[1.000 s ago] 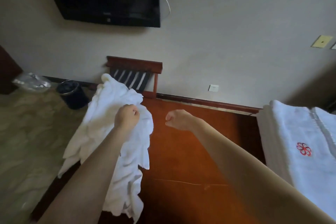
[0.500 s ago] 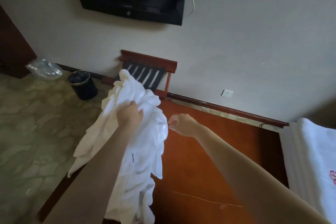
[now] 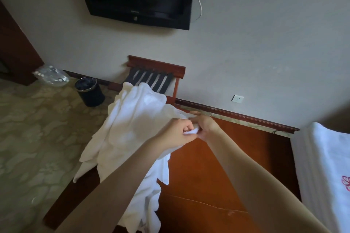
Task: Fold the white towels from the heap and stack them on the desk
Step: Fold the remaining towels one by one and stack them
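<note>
Both hands (image 3: pixel 176 133) (image 3: pixel 206 126) pinching towel (image 3: pixel 136 119), above desk (image 3: pixel 217 176)

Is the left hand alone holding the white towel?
No, the left hand and the right hand both pinch one bunched edge of the white towel, close together above the desk.

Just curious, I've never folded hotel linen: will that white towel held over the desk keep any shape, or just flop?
Probably very floppy: the towel hangs in loose folds below the left hand and right hand pinching its edge. It is likely light for its bulk, since a pinch holds it up. Its trailing end on the desk would likely drag along.
</note>
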Motion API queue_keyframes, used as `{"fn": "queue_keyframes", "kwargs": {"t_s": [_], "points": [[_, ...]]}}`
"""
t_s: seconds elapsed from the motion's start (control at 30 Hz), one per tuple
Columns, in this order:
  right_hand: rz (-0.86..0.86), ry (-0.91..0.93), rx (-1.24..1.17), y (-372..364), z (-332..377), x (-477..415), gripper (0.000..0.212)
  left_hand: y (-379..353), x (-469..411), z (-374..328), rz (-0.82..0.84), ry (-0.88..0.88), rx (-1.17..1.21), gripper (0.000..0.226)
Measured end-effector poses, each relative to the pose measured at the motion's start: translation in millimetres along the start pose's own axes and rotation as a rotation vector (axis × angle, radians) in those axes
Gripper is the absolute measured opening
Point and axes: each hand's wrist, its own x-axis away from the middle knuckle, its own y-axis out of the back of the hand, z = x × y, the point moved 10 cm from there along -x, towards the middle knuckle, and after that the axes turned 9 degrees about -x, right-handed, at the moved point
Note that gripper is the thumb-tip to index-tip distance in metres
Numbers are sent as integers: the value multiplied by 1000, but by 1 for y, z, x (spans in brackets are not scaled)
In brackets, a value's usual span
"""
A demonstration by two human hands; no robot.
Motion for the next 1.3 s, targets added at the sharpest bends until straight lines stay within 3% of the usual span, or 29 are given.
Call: {"fn": "queue_keyframes", "kwargs": {"t_s": [0.13, 0.27, 0.33, 0.5, 0.67, 0.77, 0.87, 0.93, 1.0, 1.07, 1.17, 1.3], "points": [[-70, 105, -183, 42, 16, 10, 33, -6, -4, 9, -11, 56, 118, 26], [-144, 248, -107, 89, 28, 40, 28, -7, -14, 16, -185, 62, -176, 19], [-122, 294, -28, 110, 29, 58, 23, -17, -18, 18, -221, 68, -293, 27], [-273, 329, 186, 198, 24, 96, 11, -109, -17, 40, 251, 219, -302, 61], [-559, 157, 621, 300, -20, 120, 32, -203, 17, 19, 522, 225, -153, 67], [-631, 39, 840, 341, -48, 137, 38, -250, 40, -4, 661, 237, -75, 73], [-528, -179, 1144, 357, -81, 147, 31, -278, 52, -18, 683, 246, -167, 82], [-511, -254, 1358, 360, -90, 151, 38, -272, 52, -18, 561, 276, -433, 88], [-579, -115, 1470, 356, -79, 153, 53, -254, 46, -34, 299, 226, -663, 80], [-564, 118, 1469, 339, -66, 150, 61, -256, 47, -56, 193, 156, -656, 77], [-365, 179, 1459, 316, -75, 138, 63, -298, 62, -56, 394, 231, -538, 99], [-162, -117, 1437, 323, -122, 133, 68, -321, 73, -48, 466, 160, -656, 100]]}}
